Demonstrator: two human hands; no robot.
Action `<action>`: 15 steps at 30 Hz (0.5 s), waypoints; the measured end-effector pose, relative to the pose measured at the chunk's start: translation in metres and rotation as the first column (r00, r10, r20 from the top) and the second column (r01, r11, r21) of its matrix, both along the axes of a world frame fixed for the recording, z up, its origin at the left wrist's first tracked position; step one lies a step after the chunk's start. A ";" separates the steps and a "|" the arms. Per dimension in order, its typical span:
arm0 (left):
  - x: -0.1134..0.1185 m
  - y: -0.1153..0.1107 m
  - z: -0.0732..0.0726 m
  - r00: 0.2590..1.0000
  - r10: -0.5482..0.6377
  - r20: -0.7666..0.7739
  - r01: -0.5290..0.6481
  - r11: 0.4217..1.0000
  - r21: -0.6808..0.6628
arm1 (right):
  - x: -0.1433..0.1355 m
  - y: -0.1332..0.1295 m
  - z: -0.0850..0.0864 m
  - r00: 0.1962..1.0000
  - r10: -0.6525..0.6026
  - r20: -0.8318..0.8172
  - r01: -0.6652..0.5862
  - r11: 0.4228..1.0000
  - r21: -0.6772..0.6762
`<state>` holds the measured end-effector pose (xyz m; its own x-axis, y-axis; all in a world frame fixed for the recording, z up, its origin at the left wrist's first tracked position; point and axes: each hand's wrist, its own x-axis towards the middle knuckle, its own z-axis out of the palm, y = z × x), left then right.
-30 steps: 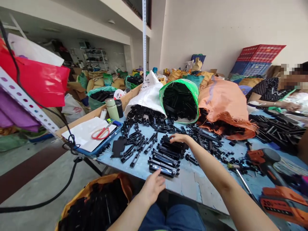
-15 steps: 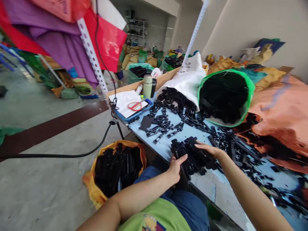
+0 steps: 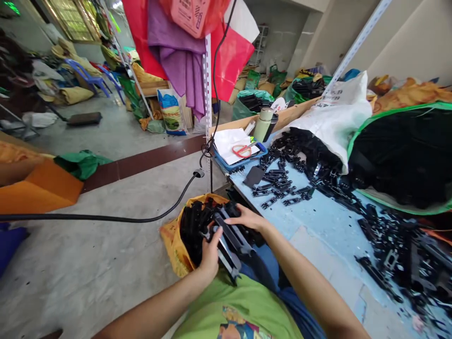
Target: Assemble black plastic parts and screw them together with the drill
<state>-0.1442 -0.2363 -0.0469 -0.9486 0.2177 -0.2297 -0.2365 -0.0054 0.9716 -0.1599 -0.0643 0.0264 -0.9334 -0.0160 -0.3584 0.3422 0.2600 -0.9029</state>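
Both hands grip a bundle of long black plastic parts (image 3: 231,235) at the mouth of a yellow sack (image 3: 175,249). My left hand (image 3: 211,252) is closed around the near left side of the bundle, thumb on top. My right hand (image 3: 247,219) clasps it from the far right side. More black parts (image 3: 192,226) fill the sack, which stands on the floor beside my lap. The fingers beneath the bundle are hidden, and so is the exact form of each part.
On the blue tabletop (image 3: 300,216) to the right lie loose black parts (image 3: 391,263). A white sack (image 3: 339,122) and a green-rimmed sack (image 3: 406,155) spill onto it. Red scissors (image 3: 242,150) and a pale green flask (image 3: 263,125) stand at its far end. A black cable (image 3: 141,219) crosses on the left.
Both hands have carried the bundle left, off the table edge, to above the yellow sack. The camera view has swung left.
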 end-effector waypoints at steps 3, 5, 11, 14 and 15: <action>-0.034 -0.028 -0.048 0.981 0.091 -0.169 -0.155 0.894 -0.420 | -0.033 -0.036 -0.047 0.999 0.030 0.022 -0.033 0.984 0.173; -0.050 -0.040 -0.069 0.973 0.111 -0.204 -0.202 0.839 -0.505 | -0.040 -0.053 -0.077 0.999 0.028 0.034 -0.037 0.948 0.316; -0.056 -0.072 -0.101 0.972 -0.017 -0.232 -0.131 0.785 -0.606 | -0.035 -0.074 -0.125 0.997 -0.051 0.064 0.002 0.799 0.601; -0.044 -0.097 -0.109 0.932 -0.246 -0.264 -0.015 0.704 -0.710 | -0.037 -0.080 -0.128 0.996 -0.064 0.058 0.012 0.768 0.640; -0.040 -0.104 -0.110 0.915 -0.308 -0.260 0.009 0.660 -0.751 | -0.037 -0.082 -0.128 0.996 -0.071 0.054 0.019 0.762 0.647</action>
